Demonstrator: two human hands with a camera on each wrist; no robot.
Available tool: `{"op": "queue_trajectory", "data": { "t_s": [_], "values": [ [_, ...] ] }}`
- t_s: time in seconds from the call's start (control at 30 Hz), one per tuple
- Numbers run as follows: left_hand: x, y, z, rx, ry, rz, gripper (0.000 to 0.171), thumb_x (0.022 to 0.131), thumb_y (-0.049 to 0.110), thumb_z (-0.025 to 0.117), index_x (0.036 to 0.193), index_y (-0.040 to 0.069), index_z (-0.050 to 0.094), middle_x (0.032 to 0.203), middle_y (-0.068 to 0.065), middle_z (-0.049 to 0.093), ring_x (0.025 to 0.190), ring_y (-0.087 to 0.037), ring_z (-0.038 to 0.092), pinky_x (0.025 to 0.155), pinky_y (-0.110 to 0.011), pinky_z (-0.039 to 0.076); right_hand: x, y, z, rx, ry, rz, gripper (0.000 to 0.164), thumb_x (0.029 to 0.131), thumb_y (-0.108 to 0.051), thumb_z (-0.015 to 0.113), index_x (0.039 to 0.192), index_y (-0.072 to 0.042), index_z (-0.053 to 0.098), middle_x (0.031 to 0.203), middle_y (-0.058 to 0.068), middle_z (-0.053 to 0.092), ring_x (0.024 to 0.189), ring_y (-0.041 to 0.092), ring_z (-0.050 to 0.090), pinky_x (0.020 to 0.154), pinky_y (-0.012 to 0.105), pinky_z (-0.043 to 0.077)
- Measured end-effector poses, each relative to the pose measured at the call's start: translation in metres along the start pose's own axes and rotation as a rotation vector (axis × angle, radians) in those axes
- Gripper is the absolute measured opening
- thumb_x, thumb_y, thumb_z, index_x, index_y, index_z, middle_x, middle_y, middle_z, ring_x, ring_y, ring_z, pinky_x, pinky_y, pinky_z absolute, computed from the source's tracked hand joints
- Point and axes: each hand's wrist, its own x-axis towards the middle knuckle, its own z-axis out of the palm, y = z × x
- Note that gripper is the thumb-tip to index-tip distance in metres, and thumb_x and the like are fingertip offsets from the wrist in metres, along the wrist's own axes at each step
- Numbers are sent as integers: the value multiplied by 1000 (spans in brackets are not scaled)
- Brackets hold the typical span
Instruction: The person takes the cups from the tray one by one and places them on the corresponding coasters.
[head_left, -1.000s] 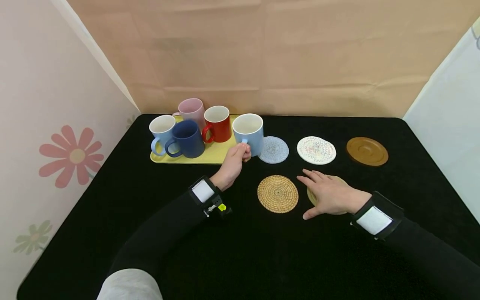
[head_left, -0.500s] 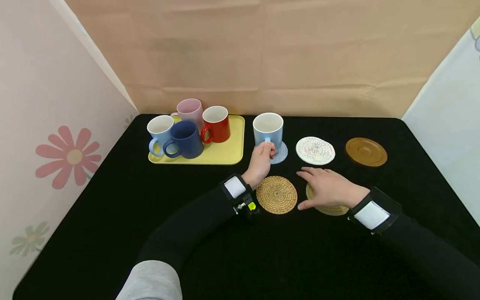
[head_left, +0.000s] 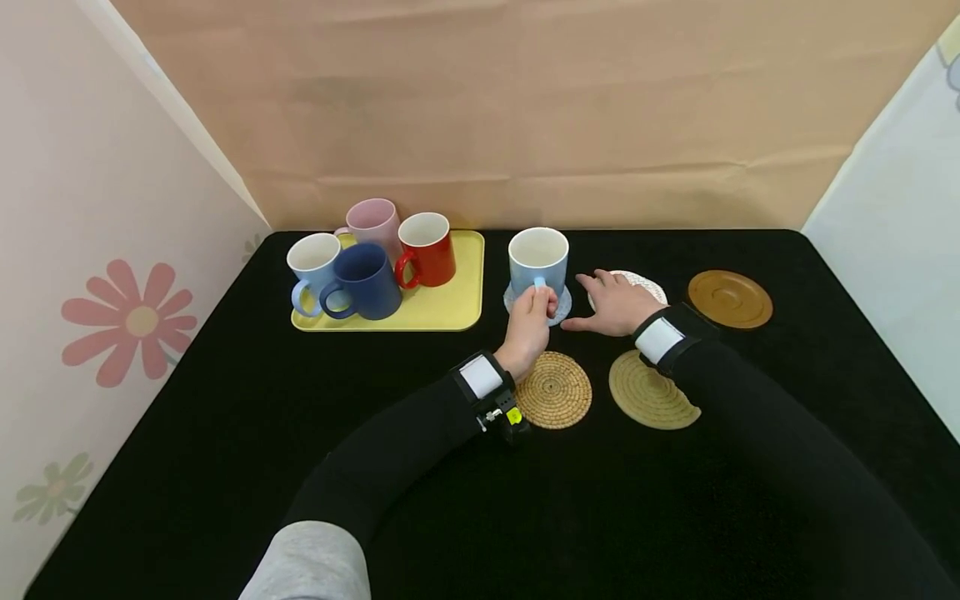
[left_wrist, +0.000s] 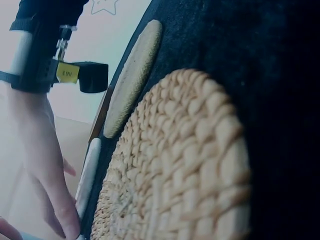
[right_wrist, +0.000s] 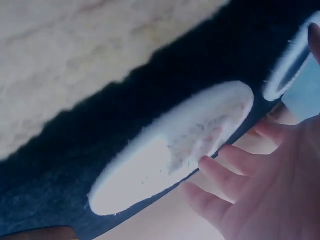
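My left hand [head_left: 527, 325] pinches the handle of a light blue mug [head_left: 525, 275] with a white inside. Beneath the mug, the rim of a round blue-grey coaster [head_left: 511, 298] shows all round. My right hand [head_left: 615, 307] is held out flat with fingers spread, its fingertips pointing toward the mug. It partly covers a white speckled coaster [head_left: 651, 286]; in the right wrist view that coaster [right_wrist: 160, 155] lies beside the fingers and nothing is held. Close to my left forearm lies a woven rattan coaster [head_left: 555, 400], large in the left wrist view.
A yellow tray [head_left: 468, 283] at the back left bears a pink mug [head_left: 375, 221], a red mug [head_left: 435, 260], a dark blue mug [head_left: 367, 282] and another light blue mug [head_left: 309, 268]. Right of centre lie a straw-coloured coaster [head_left: 648, 400] and a brown wooden coaster [head_left: 730, 298].
My left hand has carried the light blue mug right, from the tray's edge onto the blue-grey coaster. My right hand has moved forward and left, from the straw-coloured coaster to beside the mug.
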Motion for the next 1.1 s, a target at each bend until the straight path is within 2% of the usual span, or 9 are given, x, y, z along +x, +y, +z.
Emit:
{"op": "queue_trajectory", "data": {
  "t_s": [0.17,0.33,0.57,0.7,0.87,1.1],
  "values": [
    [0,-4,0,-16,-18,-22,23,103,9,40,87,1,53,78,-1,47,75,-10,43,71,-21,35,6,-2,6,-48,-20,-8,87,90,-60,54,150,-1,30,150,35,22,134,53,25,97,67,34],
    [-1,-5,0,-21,-50,-36,24,105,11,39,90,0,54,80,-1,49,78,-10,44,76,-23,37,7,-4,8,-102,-5,-7,84,91,-60,54,149,-3,34,150,34,25,132,52,28,96,67,35],
    [-1,-4,0,-45,-59,-55,25,105,12,40,92,-1,55,80,-2,50,79,-11,46,86,-37,41,9,-6,8,-107,0,10,82,91,-58,56,148,-2,36,148,34,29,130,52,31,93,68,38],
    [-1,-5,1,-51,-47,-61,24,105,11,41,91,-2,56,79,-1,52,77,-10,47,88,-43,44,9,-6,7,-107,-2,12,81,91,-56,56,147,-2,36,146,34,31,129,52,33,92,67,39],
    [-2,-4,2,-62,-32,-60,24,104,10,42,90,-5,55,77,-2,52,75,-11,47,83,-37,44,9,-8,6,-110,-7,16,82,91,-57,56,147,-1,36,145,35,32,128,52,34,91,67,40],
    [-1,-4,5,-89,-28,-67,23,104,10,42,87,0,54,77,-3,51,75,-12,46,81,-35,43,10,-8,7,-105,-10,25,81,90,-56,56,147,-1,36,145,34,33,128,52,34,91,68,40]
  ]
}}
